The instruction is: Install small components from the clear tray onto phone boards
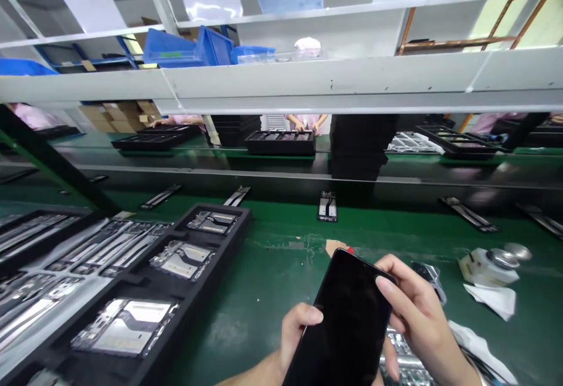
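Both of my hands hold a black smartphone [347,321] with a dark, blank screen, tilted up in front of me. My left hand [299,336] grips its left edge, and my right hand [417,310] pinches its upper right edge. To the left, a black foam tray [215,213] holds several metal phone frames, including one [123,327] near my left hand. Just beyond the phone's top corner lies a small tan scrap with a red tip [336,247]. Below my right hand is a heap of metal parts [400,354], partly hidden.
Phone frames [328,207] lie on the green conveyor belt [272,292]. At right are white paper [490,301] and metal dishes [501,258]. Beyond a grey shelf rail [334,87], co-workers [305,122] stand behind more trays and black stacks [358,139].
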Action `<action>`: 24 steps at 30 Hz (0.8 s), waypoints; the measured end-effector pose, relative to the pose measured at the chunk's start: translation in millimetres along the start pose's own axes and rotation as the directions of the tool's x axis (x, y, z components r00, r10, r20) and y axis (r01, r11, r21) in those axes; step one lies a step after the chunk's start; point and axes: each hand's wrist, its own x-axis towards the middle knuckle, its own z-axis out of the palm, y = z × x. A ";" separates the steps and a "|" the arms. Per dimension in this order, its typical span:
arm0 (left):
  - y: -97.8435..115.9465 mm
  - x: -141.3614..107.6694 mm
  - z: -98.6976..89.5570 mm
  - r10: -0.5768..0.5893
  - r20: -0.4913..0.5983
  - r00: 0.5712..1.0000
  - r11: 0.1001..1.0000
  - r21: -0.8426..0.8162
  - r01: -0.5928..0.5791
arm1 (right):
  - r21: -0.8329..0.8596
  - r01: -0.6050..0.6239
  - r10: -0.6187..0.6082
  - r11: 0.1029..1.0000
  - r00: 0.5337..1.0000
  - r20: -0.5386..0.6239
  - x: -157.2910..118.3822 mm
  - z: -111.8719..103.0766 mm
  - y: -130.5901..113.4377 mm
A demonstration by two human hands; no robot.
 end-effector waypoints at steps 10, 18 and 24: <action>1.2 -1.8 3.6 -0.047 -0.041 0.998 0.999 -0.010 0.047 | 0.002 -0.012 0.012 1.000 0.998 -0.066 -2.4 6.4 -5.7; -0.1 0.7 5.1 -0.065 -0.101 0.993 0.998 0.009 0.066 | -0.163 -0.048 0.033 0.985 0.995 -0.092 4.7 -0.2 5.2; -1.6 0.0 -5.8 -0.125 -0.013 0.992 0.992 -0.027 0.124 | -0.137 0.023 -0.040 0.990 0.991 -0.124 3.3 1.3 8.4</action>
